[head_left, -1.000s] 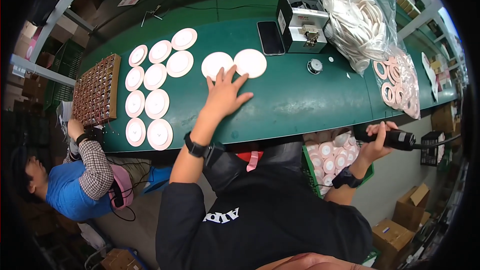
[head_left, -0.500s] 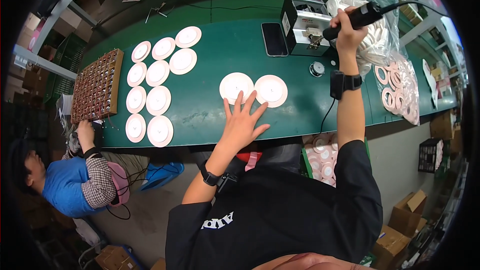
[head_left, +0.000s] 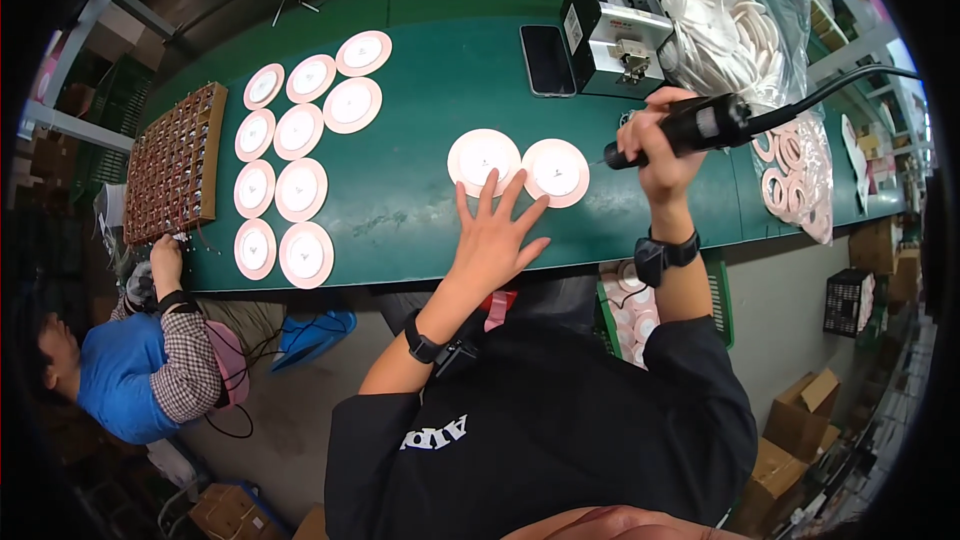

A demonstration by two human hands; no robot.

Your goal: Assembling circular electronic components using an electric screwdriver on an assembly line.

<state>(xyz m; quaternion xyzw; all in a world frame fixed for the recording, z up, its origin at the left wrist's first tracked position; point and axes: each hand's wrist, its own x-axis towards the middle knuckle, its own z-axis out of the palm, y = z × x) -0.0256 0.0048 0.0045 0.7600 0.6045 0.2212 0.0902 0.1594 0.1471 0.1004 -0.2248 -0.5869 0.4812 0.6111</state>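
My left hand (head_left: 493, 243) lies flat with fingers spread, its fingertips on the near edges of two round discs, each with a pink rim and a white centre. One is the left disc (head_left: 482, 153); the other is the right disc (head_left: 557, 172), touching or nearly touching it. In my right hand (head_left: 660, 165) is a black electric screwdriver (head_left: 705, 124), held almost level with a cable running off to the right. Its tip points left and sits just beside the right disc's edge; whether it touches cannot be made out.
Several similar discs (head_left: 303, 190) lie in rows at left, beside a gridded wooden tray (head_left: 180, 165) where a co-worker sits. Behind are a phone (head_left: 547, 60) and a black-and-silver screw feeder (head_left: 612, 40). Bags of white rings (head_left: 725, 30) and pink rings (head_left: 790, 190) lie at right.
My right hand has brought the screwdriver from the screw feeder down and left to the right disc. My left hand stays spread on the two discs.
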